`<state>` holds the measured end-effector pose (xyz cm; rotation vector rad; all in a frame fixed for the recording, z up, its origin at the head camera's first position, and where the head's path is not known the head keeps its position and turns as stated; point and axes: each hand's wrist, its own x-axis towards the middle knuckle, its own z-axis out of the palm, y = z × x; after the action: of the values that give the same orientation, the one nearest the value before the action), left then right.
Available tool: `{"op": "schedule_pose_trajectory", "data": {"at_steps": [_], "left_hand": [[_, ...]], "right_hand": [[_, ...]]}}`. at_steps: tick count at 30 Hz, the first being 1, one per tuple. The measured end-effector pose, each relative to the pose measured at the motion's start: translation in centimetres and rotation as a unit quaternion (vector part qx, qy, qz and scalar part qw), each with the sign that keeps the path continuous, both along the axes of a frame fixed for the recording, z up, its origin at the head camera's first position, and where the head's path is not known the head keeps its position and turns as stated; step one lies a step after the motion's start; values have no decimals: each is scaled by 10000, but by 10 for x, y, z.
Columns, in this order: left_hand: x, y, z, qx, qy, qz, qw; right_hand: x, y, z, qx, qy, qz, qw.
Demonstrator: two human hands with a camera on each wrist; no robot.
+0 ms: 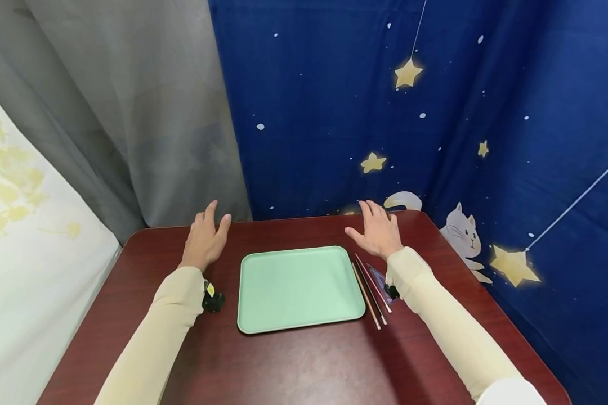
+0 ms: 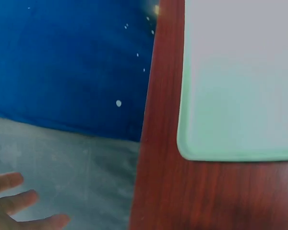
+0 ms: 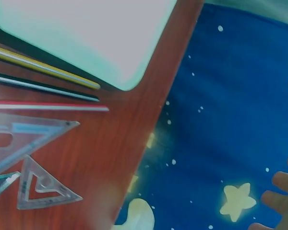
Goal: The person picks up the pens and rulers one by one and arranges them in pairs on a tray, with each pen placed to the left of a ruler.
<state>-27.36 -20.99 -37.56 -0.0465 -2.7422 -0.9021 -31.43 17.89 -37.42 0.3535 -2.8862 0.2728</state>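
Observation:
A pale green tray [image 1: 299, 289] lies flat on the dark red wooden table. My left hand [image 1: 204, 239] is raised beyond the tray's left side, fingers spread and holding nothing. On the other side, my right hand [image 1: 378, 232] hovers past the tray's far right corner, also with fingers extended and nothing held. Three thin pencil-like sticks [image 3: 45, 68], yellow, black and red, lie along the tray's right edge. Beside them are a larger clear set square [image 3: 38, 128] and a smaller one [image 3: 26, 189]. A teal-edged piece [image 3: 5, 182] is cut off by the right wrist view.
The table [image 1: 304, 365] has rounded far corners. Behind it hang a grey curtain [image 1: 172, 112] and a blue curtain [image 1: 324, 101] with stars and a cat. White cloth [image 1: 25, 281] borders the left side.

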Motion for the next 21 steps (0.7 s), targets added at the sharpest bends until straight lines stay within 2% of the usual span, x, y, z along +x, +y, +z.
{"op": "schedule_pose_trajectory", "data": {"at_steps": [7,17,21], "left_hand": [[7,-5,-19,685,-58,251,9973],[13,-3,-29,1367,-371,328,9894],[14,0,-34,1650,-523,424,9840]], "right_hand": [[13,4,-17,-242,40,41,9997],[32,12,-40,-681,61,36,9977],[40,15,-48,-912,18,-26,9958]]}}
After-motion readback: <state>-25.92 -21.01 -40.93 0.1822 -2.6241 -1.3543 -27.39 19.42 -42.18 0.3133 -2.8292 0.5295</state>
